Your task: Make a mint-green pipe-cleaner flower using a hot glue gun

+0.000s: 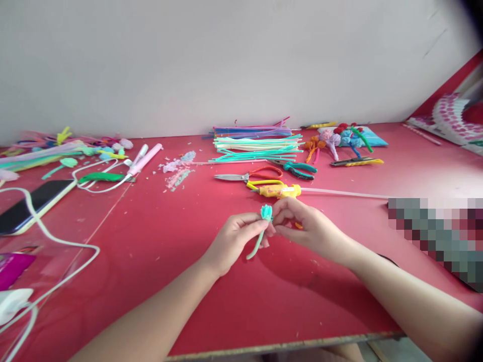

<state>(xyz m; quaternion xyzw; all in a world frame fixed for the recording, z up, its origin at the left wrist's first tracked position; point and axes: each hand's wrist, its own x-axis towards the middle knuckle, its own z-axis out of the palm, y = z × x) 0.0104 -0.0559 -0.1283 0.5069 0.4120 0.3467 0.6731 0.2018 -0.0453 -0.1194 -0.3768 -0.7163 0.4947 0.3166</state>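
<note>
Left hand [231,239] pinches turquoise pipe-cleaner flower [266,212] over red tabletop [226,317]; right hand [307,226] curled beside it, can't tell if gripping. Risk: squeezing too hard could flatten it.

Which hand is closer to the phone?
The left. The left hand is to the right of the phone, pinching the teal flower; the right hand is farther right, beyond the flower.

No lettering, number or sign is legible. The small white label [288,189] on the yellow glue gun [270,191] is too tiny to read; the purple card [14,270] at left is too blurred.
</note>
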